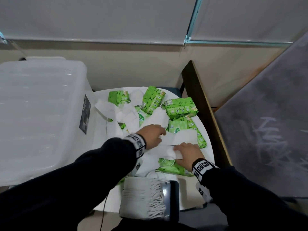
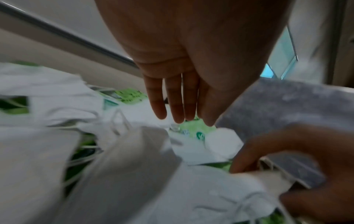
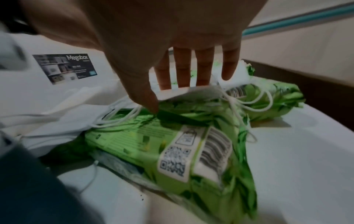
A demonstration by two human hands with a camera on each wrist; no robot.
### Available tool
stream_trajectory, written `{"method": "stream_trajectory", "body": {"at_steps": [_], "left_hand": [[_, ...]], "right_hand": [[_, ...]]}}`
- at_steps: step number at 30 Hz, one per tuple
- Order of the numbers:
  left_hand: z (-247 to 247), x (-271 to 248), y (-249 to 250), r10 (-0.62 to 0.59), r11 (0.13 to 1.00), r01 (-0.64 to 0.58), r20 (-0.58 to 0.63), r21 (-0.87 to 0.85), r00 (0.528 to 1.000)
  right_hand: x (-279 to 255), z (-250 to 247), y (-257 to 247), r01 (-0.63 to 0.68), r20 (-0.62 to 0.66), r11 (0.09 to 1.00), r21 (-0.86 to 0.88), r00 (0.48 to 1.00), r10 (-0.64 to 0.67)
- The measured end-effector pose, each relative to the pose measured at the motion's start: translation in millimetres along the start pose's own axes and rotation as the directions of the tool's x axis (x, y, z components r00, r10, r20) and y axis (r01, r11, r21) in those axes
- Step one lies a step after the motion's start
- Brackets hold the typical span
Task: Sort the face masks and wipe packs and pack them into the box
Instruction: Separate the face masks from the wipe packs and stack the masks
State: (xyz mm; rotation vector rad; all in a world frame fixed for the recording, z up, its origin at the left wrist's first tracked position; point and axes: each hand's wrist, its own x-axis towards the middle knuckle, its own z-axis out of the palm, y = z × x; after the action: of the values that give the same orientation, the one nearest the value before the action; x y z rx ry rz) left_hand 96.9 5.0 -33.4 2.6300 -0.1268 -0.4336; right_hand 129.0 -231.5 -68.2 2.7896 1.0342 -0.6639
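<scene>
Green wipe packs point(image 1: 180, 107) and loose white face masks point(image 1: 116, 110) lie mixed in a heap on a white round table point(image 1: 187, 187). My left hand point(image 1: 162, 134) reaches over the heap with straight fingers point(image 2: 173, 106), its tips at a mask. My right hand point(image 1: 176, 150) pinches a white mask point(image 1: 166, 150) between thumb and fingers; in the right wrist view the mask's edge point(image 3: 191, 92) covers the fingertips of the right hand point(image 3: 168, 97). A wipe pack point(image 3: 172, 144) lies just under that hand. The translucent plastic box point(image 1: 33, 105) stands at the left.
A neat stack of masks point(image 1: 141, 197) sits at the table's near edge, partly on a dark flat device point(image 1: 173, 197). A dark wooden board point(image 1: 205, 105) borders the table on the right, with a grey fabric surface point(image 1: 266, 130) beyond. The box label point(image 3: 65, 68) faces the heap.
</scene>
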Motion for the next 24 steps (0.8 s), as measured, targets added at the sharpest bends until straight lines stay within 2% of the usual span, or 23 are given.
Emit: {"method": "stream_trajectory", "body": {"at_steps": [3,5,8,10,12,13,15,17,18,19,20,21,23,24], "left_hand": [[14.5,38.4,6.4,0.025,0.984,-0.056,0.182,0.168,0.983],[23.2,49.2,5.1,0.043,0.936,-0.119,0.227,0.332,0.973],[29.4,54.6,7.7,0.078,0.865,-0.179,0.226,0.469,0.971],[28.1,57.5,11.5,0.113,0.820,-0.214,0.218,0.530,0.969],[24.5,57.8,17.4,0.146,0.794,-0.241,0.210,0.559,0.967],[21.7,56.1,20.3,0.140,0.818,-0.213,0.174,0.535,0.975],[12.6,49.9,24.8,0.068,0.908,-0.084,0.055,0.411,0.996],[1.3,41.9,24.6,-0.042,0.983,0.061,-0.110,0.175,0.993],[-4.0,35.8,24.1,-0.115,0.993,0.115,-0.184,-0.012,0.976],[-10.5,28.5,26.6,-0.195,0.964,0.139,-0.248,-0.226,0.949],[-15.3,20.9,29.3,-0.283,0.887,0.131,-0.299,-0.442,0.911],[-20.0,12.1,34.1,-0.377,0.764,0.093,-0.325,-0.639,0.867],[-27.4,-7.5,46.4,-0.555,0.408,-0.042,-0.284,-0.912,0.782],[-28.0,-17.8,50.8,-0.623,0.223,-0.111,-0.229,-0.969,0.748]], "right_hand": [[-10.3,-10.0,-1.1,0.024,-0.057,0.994,-0.108,0.998,-0.030],[-17.1,-16.5,4.1,0.006,-0.028,0.997,-0.075,1.000,-0.008],[-32.8,-26.6,17.7,-0.079,-0.013,0.990,0.113,0.997,0.081],[-44.4,-31.5,29.1,-0.169,0.004,0.921,0.350,0.984,0.178],[-53.0,-31.4,40.3,-0.256,0.076,0.776,0.576,0.962,0.261],[-56.9,-31.3,44.9,-0.274,0.110,0.697,0.663,0.956,0.271],[-63.8,-26.5,52.4,-0.293,0.181,0.475,0.830,0.946,0.268],[-72.9,-24.1,52.4,-0.286,0.231,0.217,0.933,0.941,0.246],[-76.8,-23.4,51.2,-0.276,0.247,0.096,0.956,0.940,0.235],[-79.6,-21.7,50.8,-0.258,0.254,-0.016,0.966,0.937,0.238],[-81.5,-20.7,48.7,-0.232,0.254,-0.114,0.966,0.933,0.254],[-83.2,-20.4,45.8,-0.192,0.246,-0.207,0.959,0.929,0.278],[-85.0,-19.6,37.5,-0.111,0.233,-0.361,0.926,0.920,0.316],[-85.6,-20.1,32.5,-0.083,0.230,-0.410,0.908,0.917,0.324]]}}
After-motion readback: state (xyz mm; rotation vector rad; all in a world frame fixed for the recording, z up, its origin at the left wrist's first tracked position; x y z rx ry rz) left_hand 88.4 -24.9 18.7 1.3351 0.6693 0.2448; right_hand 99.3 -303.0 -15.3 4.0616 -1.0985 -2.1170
